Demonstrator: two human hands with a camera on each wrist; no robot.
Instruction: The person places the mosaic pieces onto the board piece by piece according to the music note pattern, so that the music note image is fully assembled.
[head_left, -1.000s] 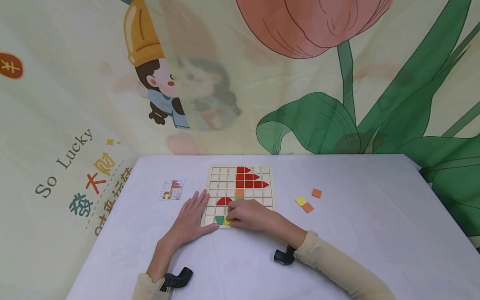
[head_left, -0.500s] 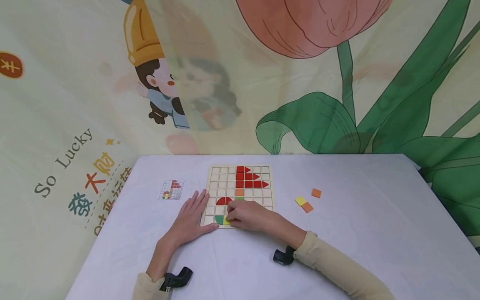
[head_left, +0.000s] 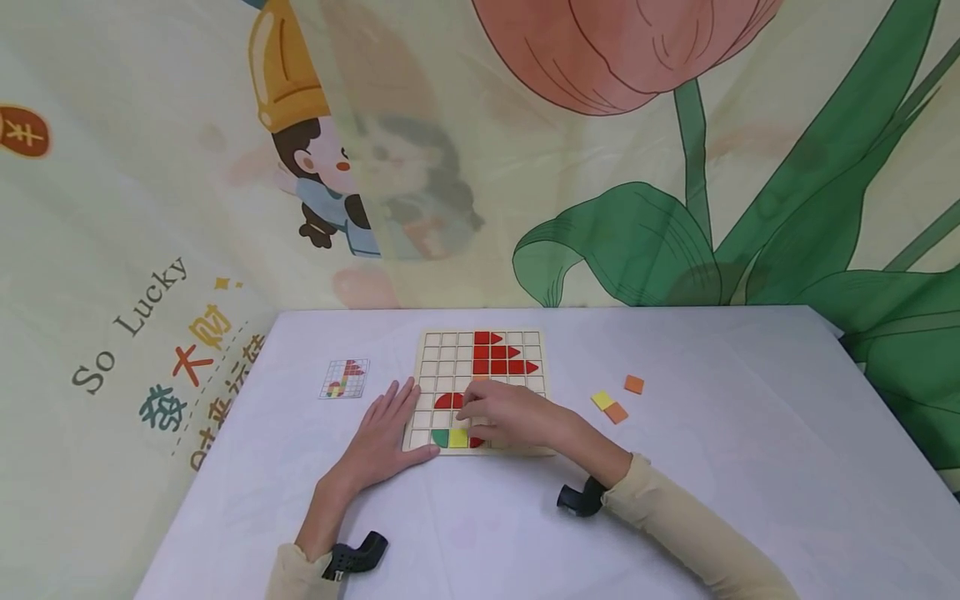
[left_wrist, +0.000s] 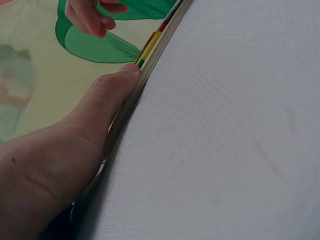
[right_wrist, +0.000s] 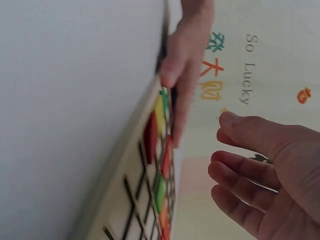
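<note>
My left hand (head_left: 378, 429) lies with straight fingers on the left edge of a pale gridded puzzle board (head_left: 442, 350); its thumb rests at the lower edge. Above the board's lower middle hovers my right hand (head_left: 517, 412). In the right wrist view that hand's fingers (right_wrist: 245, 170) are loosely bent, with nothing between them. Along the bottom row sit a green rounded piece (head_left: 440, 437), a yellow square (head_left: 458, 438) and a red piece (head_left: 476, 442), partly hidden in the head view. Higher up are a red half-round shape (head_left: 448, 401) and several red pointed rows (head_left: 498, 367).
A small printed pattern card (head_left: 345, 379) lies left of the board. To the right, a yellow square tile (head_left: 603, 401) touches an orange tile (head_left: 616, 412), and another orange tile (head_left: 633, 384) lies apart. White cloth covers the table (head_left: 712, 467); a printed curtain hangs behind.
My right hand has let go at the bottom row and lifted away, up and slightly right. The yellow square and a red piece beside it now show. My left hand stays put.
</note>
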